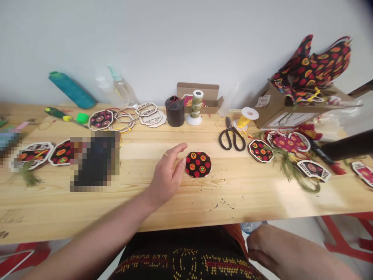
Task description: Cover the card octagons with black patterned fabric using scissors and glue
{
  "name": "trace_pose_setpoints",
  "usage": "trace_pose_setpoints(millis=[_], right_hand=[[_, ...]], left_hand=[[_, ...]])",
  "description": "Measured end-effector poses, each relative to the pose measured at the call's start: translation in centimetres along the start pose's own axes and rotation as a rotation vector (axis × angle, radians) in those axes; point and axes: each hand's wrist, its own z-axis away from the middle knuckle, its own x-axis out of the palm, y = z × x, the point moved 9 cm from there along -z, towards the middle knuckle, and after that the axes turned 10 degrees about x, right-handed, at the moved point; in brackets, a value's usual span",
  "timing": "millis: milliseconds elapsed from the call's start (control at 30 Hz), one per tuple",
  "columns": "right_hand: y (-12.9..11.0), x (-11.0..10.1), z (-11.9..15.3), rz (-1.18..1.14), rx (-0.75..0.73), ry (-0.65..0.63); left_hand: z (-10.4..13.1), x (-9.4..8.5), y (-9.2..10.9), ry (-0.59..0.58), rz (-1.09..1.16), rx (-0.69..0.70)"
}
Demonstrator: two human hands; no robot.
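My left hand (167, 175) rests on the wooden table with its fingers stretched out and apart. Its thumb tip is at the left edge of a small fabric-covered piece (198, 164), black with red dots and orange flowers, lying flat. Low on the right, below the table's front edge, my right hand (262, 245) has its fingers curled in. What those fingers hold, if anything, is hidden. Black-handled scissors (232, 136) lie to the right of the piece, beside a spool of yellow thread (244, 117).
Along the wall stand a black thread cone (175, 112), a green-and-white spool (197, 107) and a fabric-filled cardboard box (274, 111). A teal thread cone (72, 90) leans at left. Patterned pieces with tassels (291, 167) lie right. A pixelated dark object (96, 163) is left.
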Motion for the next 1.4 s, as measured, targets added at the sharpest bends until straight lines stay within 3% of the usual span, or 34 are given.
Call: trace_pose_setpoints(millis=[100,200,267,333,400,467,667,800,933,1400], right_hand=[[-4.5,-3.3,-2.6,0.03,-0.12,-0.092],[-7.3,-8.9,-7.1,-0.045,-0.235,0.172],[-7.5,-11.2,-9.9,-0.033,-0.237,0.353],[-7.2,-12.3,-11.7,-0.035,-0.263,0.494],[-6.9,-12.1,-12.4,-0.01,-0.316,0.571],[-6.6,-11.4,-12.5,0.031,-0.359,0.591],[-6.1,-10.7,-12.1,0.12,-0.37,0.517],[-5.8,-11.4,-11.9,0.078,-0.391,0.551],[-5.9,-10.7,-12.0,0.049,-0.437,0.524],[-4.8,-11.6,-12.4,0.059,-0.374,0.604]], left_hand=[[-0.2,0.0,-0.5,-0.013,0.125,-0.176],[-0.8,0.1,-0.2,-0.065,0.192,-0.309],[-1.3,0.3,-0.2,-0.086,0.212,-0.342],[-1.8,0.6,-0.3,-0.081,0.24,-0.287],[-1.9,0.9,-0.8,-0.077,0.253,-0.204],[-1.8,1.0,-0.9,-0.077,0.125,-0.075],[-1.6,1.1,0.3,-0.12,-0.204,0.196],[-1.7,1.4,0.2,-0.137,-0.229,0.172],[-1.7,1.8,-0.1,-0.166,-0.236,0.154],[-1.5,2.4,-0.9,-0.228,-0.266,0.072]])
